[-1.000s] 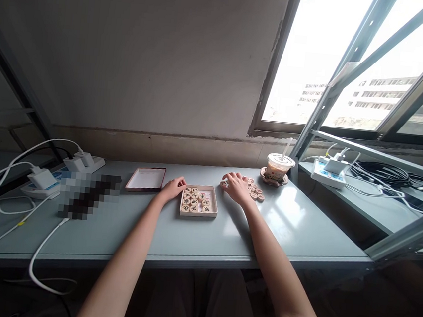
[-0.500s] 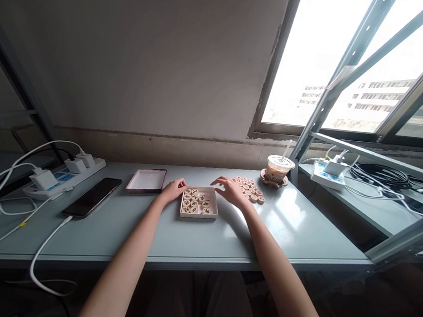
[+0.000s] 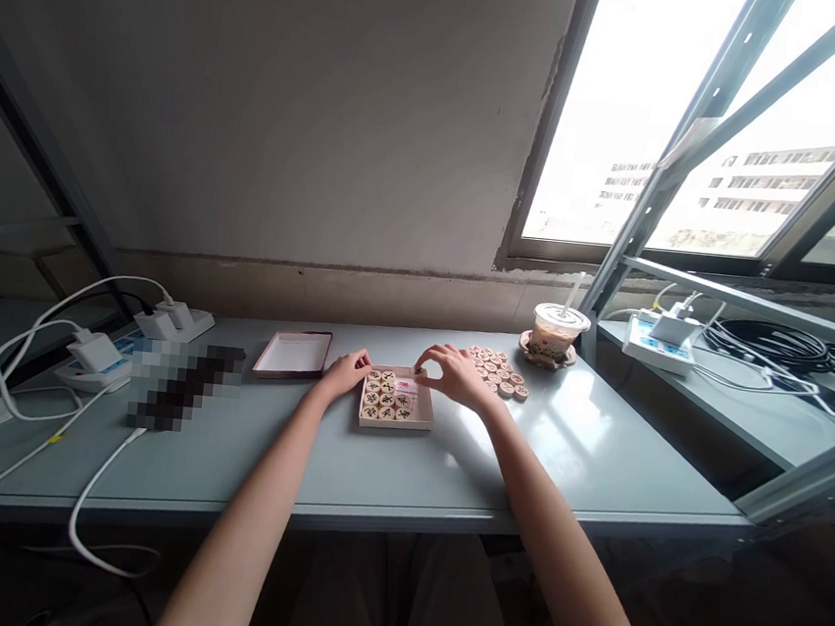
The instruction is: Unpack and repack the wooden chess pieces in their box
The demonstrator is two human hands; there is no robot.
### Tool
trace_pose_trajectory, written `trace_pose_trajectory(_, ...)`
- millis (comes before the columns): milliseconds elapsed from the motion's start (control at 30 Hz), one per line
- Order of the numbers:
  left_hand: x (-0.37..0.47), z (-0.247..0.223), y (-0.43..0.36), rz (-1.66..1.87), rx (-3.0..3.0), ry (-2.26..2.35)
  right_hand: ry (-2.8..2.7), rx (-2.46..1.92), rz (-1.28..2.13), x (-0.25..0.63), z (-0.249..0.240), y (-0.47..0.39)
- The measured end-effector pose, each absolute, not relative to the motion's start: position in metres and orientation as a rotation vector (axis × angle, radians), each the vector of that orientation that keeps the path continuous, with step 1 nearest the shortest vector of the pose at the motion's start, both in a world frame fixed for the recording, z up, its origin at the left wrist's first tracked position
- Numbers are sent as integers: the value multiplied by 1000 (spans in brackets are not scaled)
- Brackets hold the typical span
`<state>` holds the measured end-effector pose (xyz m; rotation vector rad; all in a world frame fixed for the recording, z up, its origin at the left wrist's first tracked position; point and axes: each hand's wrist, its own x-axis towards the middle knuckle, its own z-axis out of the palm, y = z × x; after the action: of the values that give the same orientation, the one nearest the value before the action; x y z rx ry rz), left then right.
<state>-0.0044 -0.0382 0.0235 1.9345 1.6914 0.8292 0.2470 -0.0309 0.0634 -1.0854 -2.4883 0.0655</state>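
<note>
A shallow white box (image 3: 395, 425) lies on the desk with several round wooden pieces (image 3: 386, 401) marked with black characters, mostly in its left part. My left hand (image 3: 347, 373) rests at the box's upper left corner, its fingers closed on the rim. Over the upper right corner is my right hand (image 3: 448, 373), thumb and forefinger pinched round a small round piece (image 3: 422, 372). Beyond that hand, several pieces with red characters (image 3: 500, 372) lie grouped on the desk.
An upturned box lid (image 3: 295, 354) lies left of the box. A drink cup (image 3: 557, 334) stands at the back right. At left are a power strip (image 3: 126, 349), white cables and a pixelated dark object (image 3: 189, 389). A metal frame (image 3: 668, 160) rises at right.
The right hand's thumb and forefinger have closed on a piece at the box's upper right corner. Pieces in the box's right part have shifted. The view has moved slightly.
</note>
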Motion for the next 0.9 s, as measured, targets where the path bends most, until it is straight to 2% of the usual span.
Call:
trace_pose_trajectory(333,-5,21,-36,841,1933,1700,-2390,-1497,-203,282,56,-13)
trace_pose_trajectory(400,-6,20,-36,844,1939,1699,-2379,-1420,-126,274,60,-19)
trace_pose_trajectory(567,-6,20,-36,830,1934,1705,-2661,-1035,464,247,67,-37)
trace_pose_trajectory(633,-5,21,-37,829,1937,1700,-2740,-961,592,237,64,-40)
trace_pose_trajectory(900,-3,24,-39,823,1929,1710,-2691,-987,442,239,66,-39)
